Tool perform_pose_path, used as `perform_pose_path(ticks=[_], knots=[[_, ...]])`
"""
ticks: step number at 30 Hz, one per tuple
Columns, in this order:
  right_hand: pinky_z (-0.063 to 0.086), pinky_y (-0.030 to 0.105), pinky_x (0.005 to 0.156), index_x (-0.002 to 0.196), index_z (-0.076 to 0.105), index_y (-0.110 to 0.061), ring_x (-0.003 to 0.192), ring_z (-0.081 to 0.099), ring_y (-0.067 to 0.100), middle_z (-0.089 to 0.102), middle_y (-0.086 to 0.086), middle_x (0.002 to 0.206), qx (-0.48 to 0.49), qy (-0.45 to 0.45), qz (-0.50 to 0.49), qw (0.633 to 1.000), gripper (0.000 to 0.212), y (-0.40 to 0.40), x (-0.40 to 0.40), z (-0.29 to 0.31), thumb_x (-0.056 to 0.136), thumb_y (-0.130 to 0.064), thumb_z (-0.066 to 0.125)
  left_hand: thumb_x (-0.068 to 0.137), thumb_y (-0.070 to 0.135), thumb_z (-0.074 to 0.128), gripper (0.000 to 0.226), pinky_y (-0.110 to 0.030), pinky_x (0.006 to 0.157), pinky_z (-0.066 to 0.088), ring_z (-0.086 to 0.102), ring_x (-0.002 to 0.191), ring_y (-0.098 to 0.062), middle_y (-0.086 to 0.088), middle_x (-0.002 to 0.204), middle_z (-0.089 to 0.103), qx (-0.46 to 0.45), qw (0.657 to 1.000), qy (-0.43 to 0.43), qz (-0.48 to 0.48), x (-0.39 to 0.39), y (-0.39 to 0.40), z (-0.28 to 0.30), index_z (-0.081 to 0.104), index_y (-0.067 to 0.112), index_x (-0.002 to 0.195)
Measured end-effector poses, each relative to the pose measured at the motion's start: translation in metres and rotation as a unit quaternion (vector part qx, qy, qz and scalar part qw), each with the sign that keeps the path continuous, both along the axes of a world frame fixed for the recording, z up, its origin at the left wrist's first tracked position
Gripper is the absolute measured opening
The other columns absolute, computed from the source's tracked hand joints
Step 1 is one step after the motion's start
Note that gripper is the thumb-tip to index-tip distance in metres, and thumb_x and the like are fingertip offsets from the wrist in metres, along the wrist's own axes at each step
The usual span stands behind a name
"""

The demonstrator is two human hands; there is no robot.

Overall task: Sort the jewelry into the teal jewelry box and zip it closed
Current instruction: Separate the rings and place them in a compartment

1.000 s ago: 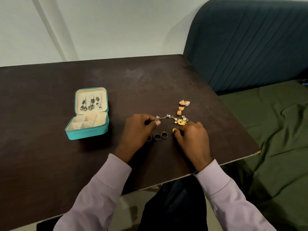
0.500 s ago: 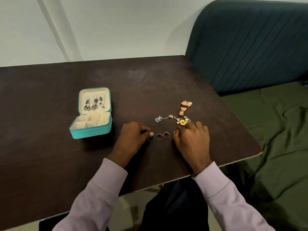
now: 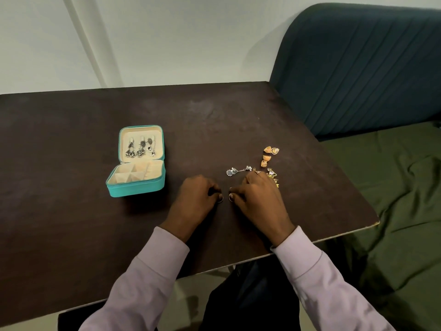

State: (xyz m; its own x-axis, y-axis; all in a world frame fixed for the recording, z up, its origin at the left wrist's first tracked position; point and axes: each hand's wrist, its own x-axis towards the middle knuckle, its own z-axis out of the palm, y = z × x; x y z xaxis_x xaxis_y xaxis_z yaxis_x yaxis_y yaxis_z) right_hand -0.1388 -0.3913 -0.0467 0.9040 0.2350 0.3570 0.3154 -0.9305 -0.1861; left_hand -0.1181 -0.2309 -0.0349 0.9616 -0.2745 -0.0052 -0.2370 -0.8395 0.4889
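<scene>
Now both hands closed in at desk's near edge: left hand point(image 3: 194, 199) pinches a ring point(image 3: 220, 198), right hand point(image 3: 259, 199) pinches another; teal jewelry box point(image 3: 137, 185) next.

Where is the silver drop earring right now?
In the head view, the silver drop earring lies on the table just beyond the right hand, left of the gold earrings.
</scene>
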Motion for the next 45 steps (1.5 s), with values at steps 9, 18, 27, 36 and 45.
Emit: perform_pose_path(ticks=[9,18,27,36,45], knots=[[0.041,0.021,0.062,0.088,0.069,-0.019,0.068,0.051,0.007,0.066,-0.005,0.077,0.172,0.052,0.036,0.983,0.007,0.01,-0.006,0.01,0.083,-0.022,0.066,0.085,0.023,0.064,0.007,-0.004,0.065,0.039,0.054,0.072,0.003,0.017,0.078,0.056,-0.149,0.985,-0.078,0.045,-0.024,0.01,0.038,0.063,0.024,0.091],[0.055,0.024,0.077,0.102,0.071,-0.018,0.084,0.066,0.004,0.072,-0.007,0.092,0.402,0.126,0.108,0.9,0.022,0.044,0.001,0.031,0.08,-0.017,0.071,0.076,0.016,0.073,0.018,-0.013,0.063,0.05,0.059,0.056,0.007,0.016,0.064,0.066,-0.216,0.969,-0.062,0.098,0.007,0.099,0.074,0.069,0.029,0.086],[0.054,0.022,0.075,0.092,0.072,-0.017,0.082,0.068,0.006,0.072,-0.005,0.088,0.423,0.178,0.165,0.873,0.018,0.069,0.015,0.044,0.075,-0.013,0.075,0.075,0.012,0.075,0.017,-0.001,0.057,0.043,0.06,0.06,0.009,-0.001,0.077,0.072,-0.189,0.975,0.008,0.119,0.015,0.126,0.046,0.073,0.014,0.092],[0.054,0.021,0.076,0.101,0.068,-0.026,0.081,0.064,0.005,0.07,-0.01,0.086,0.457,0.214,0.148,0.851,0.028,0.087,0.019,0.032,0.076,-0.012,0.074,0.072,0.013,0.077,0.014,0.0,0.058,0.042,0.058,0.063,0.015,0.009,0.077,0.068,-0.186,0.974,0.012,0.129,0.002,0.122,0.026,0.075,0.016,0.086],[0.053,0.033,0.077,0.087,0.07,-0.022,0.076,0.061,0.02,0.071,0.009,0.088,0.473,0.252,0.149,0.831,0.015,0.094,0.015,0.031,0.078,-0.01,0.071,0.077,0.011,0.073,0.014,-0.007,0.067,0.044,0.057,0.07,0.003,0.01,0.082,0.065,-0.162,0.978,-0.018,0.133,-0.005,0.118,0.013,0.074,0.018,0.089]])
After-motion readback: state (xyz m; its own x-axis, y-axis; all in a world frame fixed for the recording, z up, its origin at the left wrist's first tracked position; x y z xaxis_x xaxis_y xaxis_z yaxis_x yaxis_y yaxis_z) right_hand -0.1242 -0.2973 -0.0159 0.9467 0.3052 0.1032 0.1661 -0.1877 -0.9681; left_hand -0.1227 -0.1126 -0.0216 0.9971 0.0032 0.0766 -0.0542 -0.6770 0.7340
